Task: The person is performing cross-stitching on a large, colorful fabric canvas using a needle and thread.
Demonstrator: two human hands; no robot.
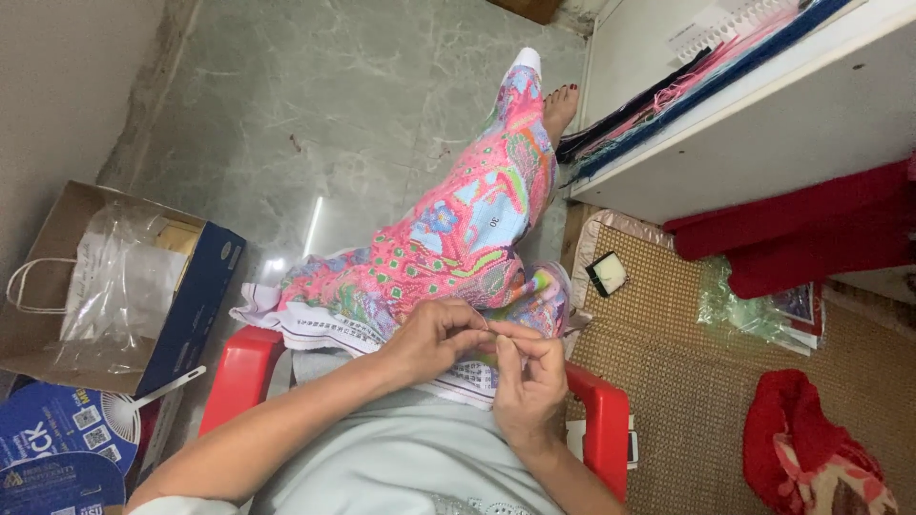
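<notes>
Your left hand and your right hand meet over your lap, fingertips touching each other right at the edge of the colourful cloth. The left thumb and forefinger are pinched together, and the right fingers are pinched against them, on something too small to make out; it may be a thread or needle, but you cannot tell from here. The cloth, patterned in pink, blue and green with a white printed border, lies draped across your lap and runs away from you down your leg toward your foot on the grey floor. You sit in a red plastic chair, its arms showing on both sides of you.

To your left stands a brown paper bag holding clear plastic and a dark blue box, with a blue paper fan just beside it. To your right a woven mat carries a small black-edged card, a clear plastic packet and a red bundle of fabric. A white shelf holds strands of coloured thread
</notes>
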